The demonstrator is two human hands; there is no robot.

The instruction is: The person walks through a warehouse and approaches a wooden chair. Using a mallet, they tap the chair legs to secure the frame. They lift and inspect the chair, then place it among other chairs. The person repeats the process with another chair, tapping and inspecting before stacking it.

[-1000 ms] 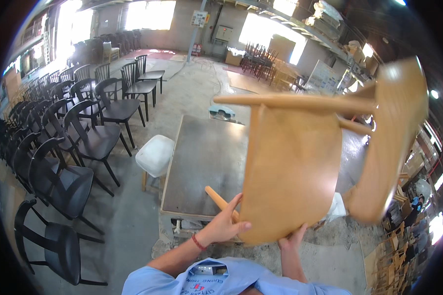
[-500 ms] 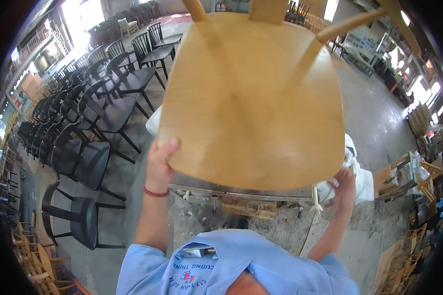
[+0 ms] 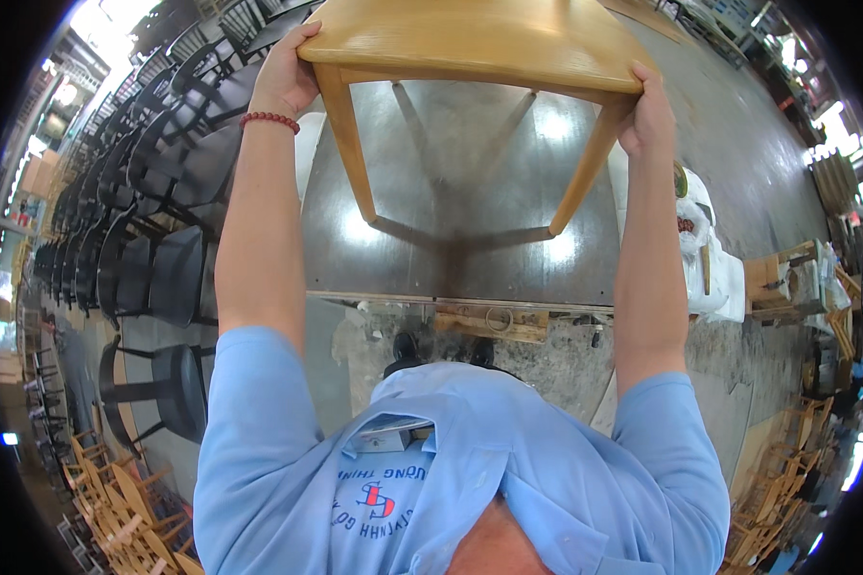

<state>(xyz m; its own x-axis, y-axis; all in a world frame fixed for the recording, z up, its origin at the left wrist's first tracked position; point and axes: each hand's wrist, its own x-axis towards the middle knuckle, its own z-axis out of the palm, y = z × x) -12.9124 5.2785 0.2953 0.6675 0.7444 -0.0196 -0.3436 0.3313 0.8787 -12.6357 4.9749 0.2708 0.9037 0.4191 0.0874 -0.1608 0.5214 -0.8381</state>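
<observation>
A light wooden chair (image 3: 479, 43) is held by both hands at the two near corners of its seat. My left hand (image 3: 288, 72) grips the left corner, thumb on top and fingers curled below. At the right corner my right hand (image 3: 650, 113) is closed round the seat edge. The chair's front legs reach down to a dark, shiny tabletop (image 3: 451, 259); whether their tips touch it I cannot tell. Two rear legs show further back under the seat. The chair's backrest lies outside the view.
Rows of black chairs (image 3: 177, 273) stand on the left. White wrapped padding (image 3: 714, 278) lies along the table's right side, with small items on it. Wooden chair frames (image 3: 129, 508) are piled at the lower left, and more (image 3: 786, 479) at the lower right. A wooden crate (image 3: 781, 273) stands at right.
The chair has moved away from me and tipped, so its front legs and the tabletop now show. Both arms have stretched forward, and my right hand has taken hold of the seat corner.
</observation>
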